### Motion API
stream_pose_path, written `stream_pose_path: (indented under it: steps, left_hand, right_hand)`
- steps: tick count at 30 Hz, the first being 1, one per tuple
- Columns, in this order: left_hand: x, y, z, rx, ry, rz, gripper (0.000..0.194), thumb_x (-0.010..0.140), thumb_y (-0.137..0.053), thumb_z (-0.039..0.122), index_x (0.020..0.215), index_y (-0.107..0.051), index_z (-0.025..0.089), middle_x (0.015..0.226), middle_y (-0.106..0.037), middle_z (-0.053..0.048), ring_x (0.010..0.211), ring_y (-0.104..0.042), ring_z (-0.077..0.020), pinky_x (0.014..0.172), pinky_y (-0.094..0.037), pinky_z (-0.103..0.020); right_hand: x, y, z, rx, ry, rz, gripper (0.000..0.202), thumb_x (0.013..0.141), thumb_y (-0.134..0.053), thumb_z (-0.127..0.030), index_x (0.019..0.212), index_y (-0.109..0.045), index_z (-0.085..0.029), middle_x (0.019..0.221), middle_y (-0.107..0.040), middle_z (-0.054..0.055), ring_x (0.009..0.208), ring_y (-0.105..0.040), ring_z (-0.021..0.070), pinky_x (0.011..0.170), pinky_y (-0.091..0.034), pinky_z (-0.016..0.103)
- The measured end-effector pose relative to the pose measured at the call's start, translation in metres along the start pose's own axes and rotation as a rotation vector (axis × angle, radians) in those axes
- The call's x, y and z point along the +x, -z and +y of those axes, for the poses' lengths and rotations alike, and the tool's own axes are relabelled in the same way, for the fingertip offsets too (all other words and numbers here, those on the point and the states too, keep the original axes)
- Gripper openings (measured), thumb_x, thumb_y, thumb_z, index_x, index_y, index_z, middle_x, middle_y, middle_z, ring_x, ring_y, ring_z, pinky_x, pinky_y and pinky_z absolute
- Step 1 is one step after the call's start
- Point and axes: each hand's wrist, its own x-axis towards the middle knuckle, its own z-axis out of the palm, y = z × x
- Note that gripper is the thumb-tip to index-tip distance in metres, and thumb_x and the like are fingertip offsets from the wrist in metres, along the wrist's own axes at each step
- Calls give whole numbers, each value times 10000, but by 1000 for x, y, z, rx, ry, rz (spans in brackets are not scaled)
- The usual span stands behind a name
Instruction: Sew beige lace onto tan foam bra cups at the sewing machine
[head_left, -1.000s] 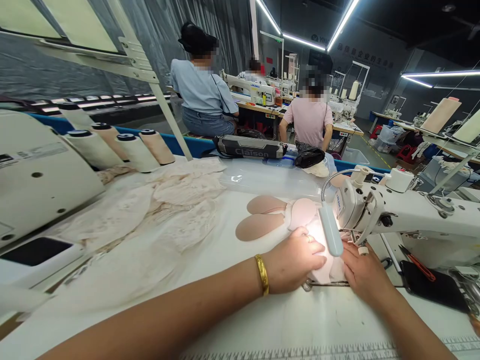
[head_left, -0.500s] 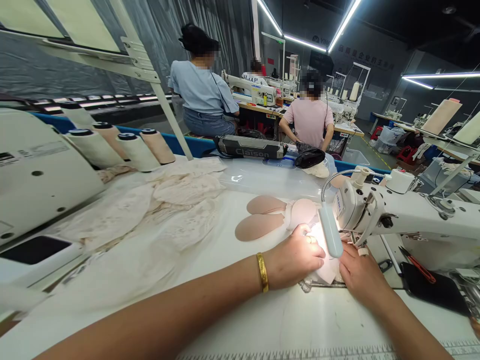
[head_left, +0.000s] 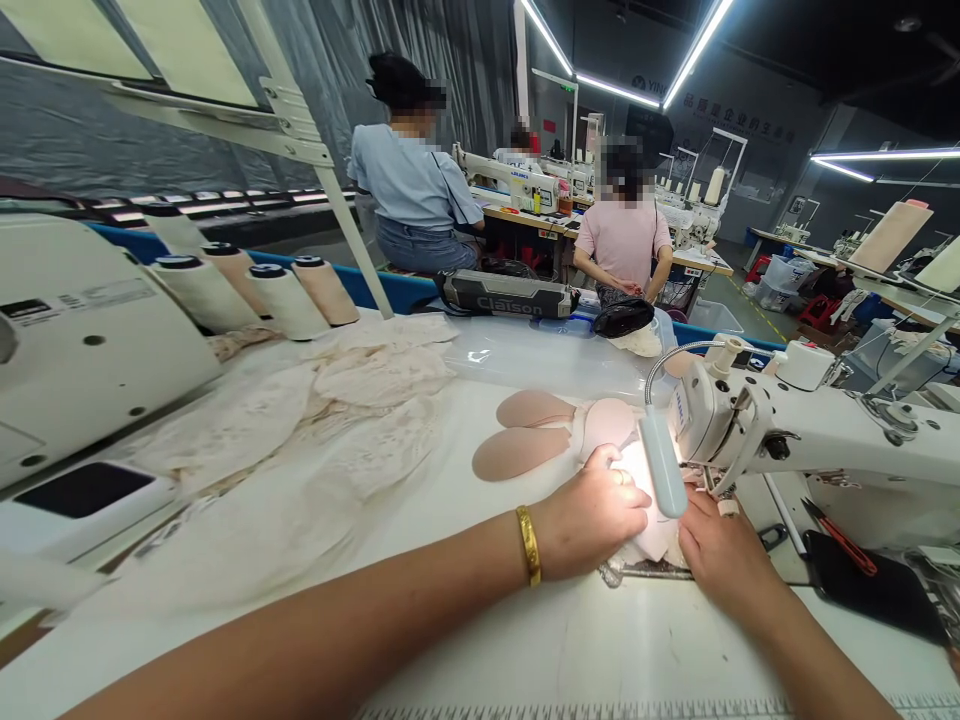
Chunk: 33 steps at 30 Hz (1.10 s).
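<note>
Under the bright lamp (head_left: 663,468) lies a pale pink bra piece (head_left: 654,542) with lacy edging, at the needle end of a white sewing machine (head_left: 832,420). My left hand (head_left: 596,520), with a gold bracelet and a ring, is closed on the piece's left side, fingers curled. On its right side, close beneath the machine head, my right hand (head_left: 720,540) grips the edge; its fingertips are partly hidden. Beyond my left hand lie a pink moulded cup (head_left: 607,425) and two darker beige cup pads (head_left: 521,454). Lamp and machine head hide the needle.
Cream lace pieces (head_left: 375,390) are heaped at left, by several thread cones (head_left: 289,300) and another machine (head_left: 97,340). Red-handled snips (head_left: 844,540) lie on a black phone-like slab (head_left: 874,590) at right. A ruler strip (head_left: 660,708) edges the table. Co-workers sit ahead.
The view has shifted slightly, so the surroundings sit a little further right. Both hands keep nearly the same place on the bra piece. A co-worker ahead has moved their arms behind their back.
</note>
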Motion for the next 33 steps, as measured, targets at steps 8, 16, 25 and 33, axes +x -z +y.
stream_pose_path:
  steps: [8, 16, 25, 33]
  left_hand:
    - [-1, -5, 2, 2, 30, 10, 205, 669, -557, -12, 641, -476, 175, 732, -578, -14, 717, -503, -190, 866, -356, -482]
    - [0, -4, 3, -4, 23, 40, 201, 667, -570, -12, 658, -501, 176, 731, -590, -2, 707, -510, -179, 897, -359, -482]
    - [-2, -6, 7, -18, 54, 54, 198, 707, -554, 0, 636, -485, 172, 713, -568, 7, 692, -512, -168, 927, -359, -463]
    - [-1, -8, 3, -4, 64, 36, 205, 662, -554, -19, 676, -494, 176, 759, -598, -3, 720, -524, -188, 910, -340, -484]
  right_hand:
    - [-1, 14, -3, 60, 38, 289, 254, 1031, -418, -199, 1150, -642, -192, 985, -740, 93, 893, -664, 270, 773, -570, 411]
    - [7, 24, -8, 71, 46, 384, 240, 1048, -388, -205, 939, -602, -206, 891, -720, 92, 820, -684, 257, 699, -581, 400]
    - [3, 18, -7, 100, 36, 374, 210, 1053, -415, -233, 972, -608, -215, 935, -729, 96, 891, -685, 270, 778, -591, 435]
    - [0, 19, -6, 101, 37, 346, 208, 1048, -420, -217, 1001, -622, -219, 927, -718, 90, 866, -654, 264, 775, -545, 419]
